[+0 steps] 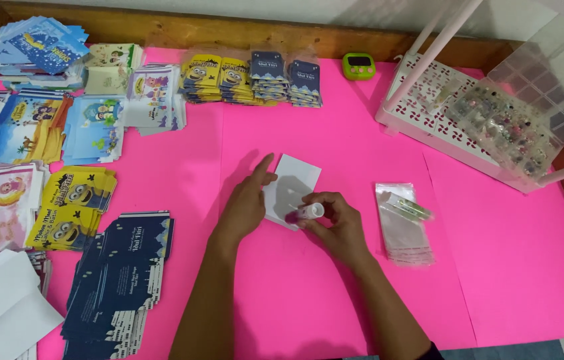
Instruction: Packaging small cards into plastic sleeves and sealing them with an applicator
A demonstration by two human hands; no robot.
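Near the middle of the tabletop (pixel 508 267), the right hand (pixel 338 227) has its fingers closed around a small glue stick (pixel 310 212), tip pointing left onto the white card (pixel 292 190); the left hand (pixel 245 203), fingers loosely spread, steadies the card's left edge.

Dark blue envelopes (pixel 118 280): lying fanned out at the table's near left.
Yellow cartoon packets (pixel 72 207): sitting stacked just behind those.
Back-row packets (pixel 252 79): standing in a row, yellow beside dark blue.
Clear plastic sleeves (pixel 403 223): lying stacked right of the hands.
Green timer (pixel 359 65): sitting at the back edge, showing a small dark screen.
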